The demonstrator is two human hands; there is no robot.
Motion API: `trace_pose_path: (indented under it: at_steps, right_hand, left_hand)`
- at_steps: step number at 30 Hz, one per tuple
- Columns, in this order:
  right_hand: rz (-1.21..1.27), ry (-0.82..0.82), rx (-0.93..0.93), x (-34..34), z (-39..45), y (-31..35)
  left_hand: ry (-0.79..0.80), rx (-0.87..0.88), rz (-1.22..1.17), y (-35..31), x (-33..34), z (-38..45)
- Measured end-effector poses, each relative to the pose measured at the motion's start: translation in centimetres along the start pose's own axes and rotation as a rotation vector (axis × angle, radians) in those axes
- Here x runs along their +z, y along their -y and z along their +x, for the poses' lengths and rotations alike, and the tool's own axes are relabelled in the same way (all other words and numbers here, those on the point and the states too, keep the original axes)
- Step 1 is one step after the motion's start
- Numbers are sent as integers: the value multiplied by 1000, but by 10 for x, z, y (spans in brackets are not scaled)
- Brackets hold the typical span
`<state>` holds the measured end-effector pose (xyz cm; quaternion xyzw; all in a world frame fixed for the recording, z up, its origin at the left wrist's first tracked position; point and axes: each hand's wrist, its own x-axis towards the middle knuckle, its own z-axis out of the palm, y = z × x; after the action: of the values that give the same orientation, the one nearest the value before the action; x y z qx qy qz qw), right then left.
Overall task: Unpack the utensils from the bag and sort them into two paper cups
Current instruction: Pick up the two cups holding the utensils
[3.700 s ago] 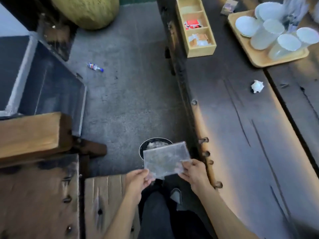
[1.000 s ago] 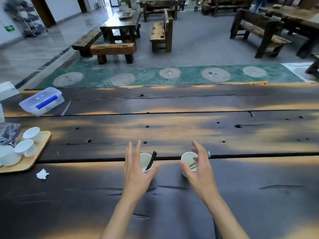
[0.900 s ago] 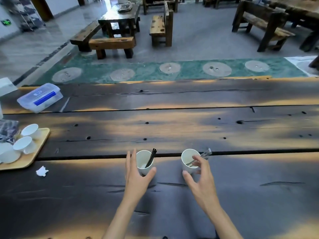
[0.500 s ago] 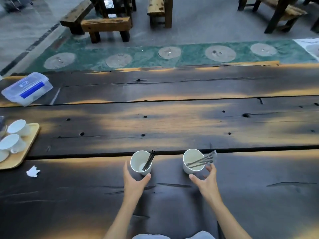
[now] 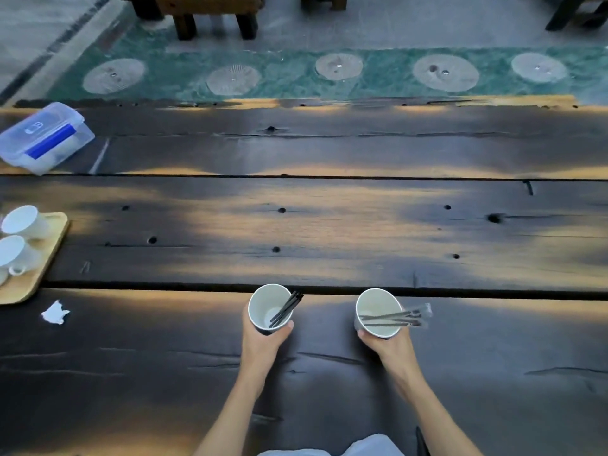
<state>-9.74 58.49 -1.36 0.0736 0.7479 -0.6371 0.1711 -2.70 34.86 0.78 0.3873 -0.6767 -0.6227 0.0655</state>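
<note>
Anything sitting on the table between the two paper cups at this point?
No. In the head view the stretch between the left paper cup and the right paper cup is bare dark table.

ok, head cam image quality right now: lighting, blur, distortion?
Head view: dim, with patchy warm light streaking the dark table; both paper cups and hands are reasonably sharp; the bench and floor at top are soft; the wide lens bows the plank seams; no hard glare.
</note>
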Motion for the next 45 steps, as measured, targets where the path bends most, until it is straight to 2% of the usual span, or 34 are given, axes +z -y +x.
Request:
trace_pose_path:
  at_steps: [7,14,24,35,45]
  right_hand:
    - [29,-41,-47,12,38,35]
    - [69,-56,-199,28,126,105]
    - [119,-96,-258,44,261,161]
    - [112,-116,-271,57,394,175]
    - [70,-117,-229,73,433,150]
  left_hand:
    - [-5,44,-48,-28,12,42]
    - [45,134,-96,-89,46,121]
    - [74,307,-150,-166,106,239]
    - [94,358,-163,-200,157,365]
    - [161,355,-114,-181,180,405]
